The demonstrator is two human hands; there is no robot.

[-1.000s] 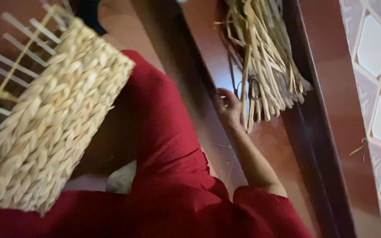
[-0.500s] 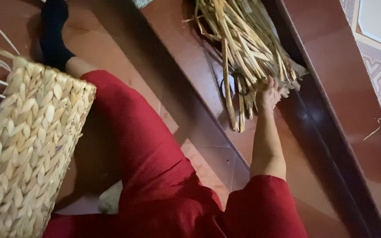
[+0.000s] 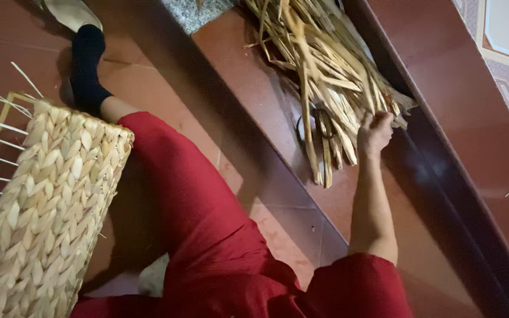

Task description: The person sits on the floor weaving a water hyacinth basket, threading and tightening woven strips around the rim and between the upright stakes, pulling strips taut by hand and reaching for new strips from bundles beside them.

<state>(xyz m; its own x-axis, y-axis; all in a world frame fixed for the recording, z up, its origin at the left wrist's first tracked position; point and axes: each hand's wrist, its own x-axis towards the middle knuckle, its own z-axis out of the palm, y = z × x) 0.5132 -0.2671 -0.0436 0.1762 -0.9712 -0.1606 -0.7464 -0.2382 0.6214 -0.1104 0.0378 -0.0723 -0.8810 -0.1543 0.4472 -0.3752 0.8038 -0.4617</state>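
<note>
Dried straw bundle (image 3: 325,76) is lying on the raised red step (image 3: 254,70), cut ends toward the person. Right hand (image 3: 375,132) is closing on a few strands at those ends. Looks light, stiff, brittle; best gripped low. Woven basket (image 3: 48,218) is leaning beside the red-trousered leg (image 3: 189,206). Left hand out of frame.

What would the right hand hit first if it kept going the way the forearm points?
The right hand is already at the near ends of the dried straw bundle on the step, so it would push into that straw first. Depth is unclear, but nothing else seems to lie between.
</note>
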